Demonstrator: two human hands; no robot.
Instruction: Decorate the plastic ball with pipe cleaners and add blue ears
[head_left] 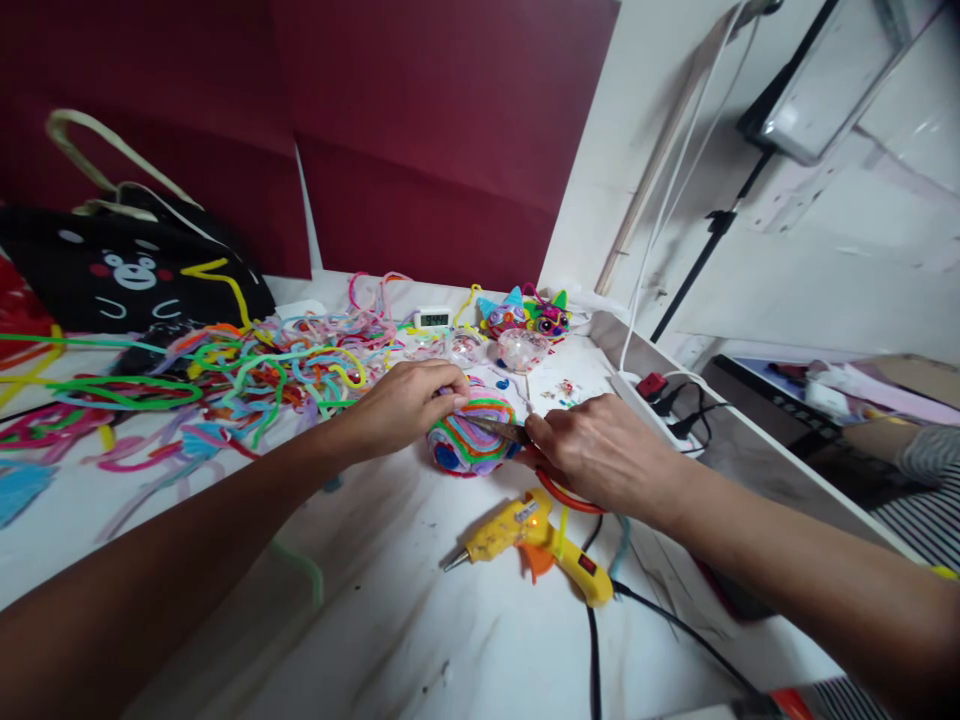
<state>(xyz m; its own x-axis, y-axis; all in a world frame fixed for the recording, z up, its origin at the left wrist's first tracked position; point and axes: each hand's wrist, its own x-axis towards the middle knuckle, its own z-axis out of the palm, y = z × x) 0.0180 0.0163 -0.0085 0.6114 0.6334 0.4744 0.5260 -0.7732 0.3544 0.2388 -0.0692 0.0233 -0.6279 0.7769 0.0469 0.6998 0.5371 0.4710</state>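
A round ball [480, 452] wrapped in rows of coloured pipe cleaners, orange, green, purple and blue, sits on the white table between my hands. My left hand [405, 402] is closed at its upper left side, thumb and fingers pinched together; whether a loose strand is between them I cannot tell. In my right hand [611, 455] is a pair of scissors [571, 498] with orange-red handles, gripped in closed fingers. Its dark blades point left and lie against the ball's front. Just below, a yellow glue gun [517, 525] with an orange trigger lies on its side, nozzle to the left.
A tangled heap of pipe cleaners [277, 365] covers the table's left. Behind the ball stand a small digital clock [433, 319], two colourful cat-like heads [504, 314] and a clear plastic dome [523, 350]. A power strip [664, 412] and a black cable [682, 630] are at right.
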